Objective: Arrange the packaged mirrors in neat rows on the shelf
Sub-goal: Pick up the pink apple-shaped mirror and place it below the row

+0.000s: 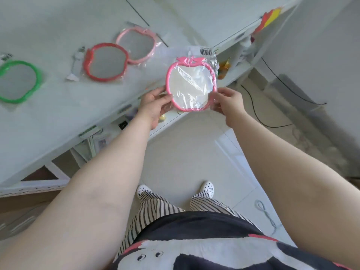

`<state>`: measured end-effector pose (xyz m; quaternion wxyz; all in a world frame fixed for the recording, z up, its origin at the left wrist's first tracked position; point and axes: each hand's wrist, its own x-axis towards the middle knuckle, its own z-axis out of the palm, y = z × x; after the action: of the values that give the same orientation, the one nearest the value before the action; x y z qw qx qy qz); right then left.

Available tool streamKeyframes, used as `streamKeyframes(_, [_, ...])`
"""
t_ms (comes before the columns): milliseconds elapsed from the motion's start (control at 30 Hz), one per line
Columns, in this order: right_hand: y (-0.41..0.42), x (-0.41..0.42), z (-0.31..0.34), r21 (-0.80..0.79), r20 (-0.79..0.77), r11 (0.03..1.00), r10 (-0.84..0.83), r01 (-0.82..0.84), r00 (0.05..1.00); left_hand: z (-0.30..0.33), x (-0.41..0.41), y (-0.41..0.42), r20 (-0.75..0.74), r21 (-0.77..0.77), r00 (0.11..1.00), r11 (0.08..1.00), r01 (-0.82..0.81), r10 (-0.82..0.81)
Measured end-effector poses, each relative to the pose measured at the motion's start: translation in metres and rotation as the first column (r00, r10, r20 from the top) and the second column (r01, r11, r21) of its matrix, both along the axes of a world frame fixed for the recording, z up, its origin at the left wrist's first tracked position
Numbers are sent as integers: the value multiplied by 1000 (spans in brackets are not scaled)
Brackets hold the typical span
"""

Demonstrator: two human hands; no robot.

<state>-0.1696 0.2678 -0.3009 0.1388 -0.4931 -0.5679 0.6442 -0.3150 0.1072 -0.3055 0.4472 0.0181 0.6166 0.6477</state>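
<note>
I hold a pink apple-shaped mirror (191,84) in a clear plastic bag with a barcode label, in the air just off the front edge of the white shelf (58,106). My left hand (153,103) grips its lower left rim and my right hand (227,102) pinches its lower right rim. On the shelf lie three more packaged apple-shaped mirrors in a slanted row: a green one (18,81) at the far left, a red one (106,62) in the middle, and a pale pink one (136,44) overlapping the red one's edge.
A small white packet (75,65) lies between the green and red mirrors. Lower shelf levels hold small colourful goods (224,68). Red and yellow items (270,17) sit at the shelf's far right. A black cable (259,115) runs over the tiled floor.
</note>
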Motion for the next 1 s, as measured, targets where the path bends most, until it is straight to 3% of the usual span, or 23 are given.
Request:
streamKeyframes(400, [132, 119, -20, -48, 8, 976, -210, 210, 978, -15, 92, 167, -84, -11, 981, 985, 174, -174])
streamKeyframes(833, [281, 72, 0, 42, 17, 960, -279, 278, 960, -10, 32, 329, -33, 27, 960, 960, 278, -277])
streamKeyframes(1000, [333, 52, 8, 72, 11, 962, -266, 264, 964, -7, 14, 384, -5, 36, 972, 971, 236, -236])
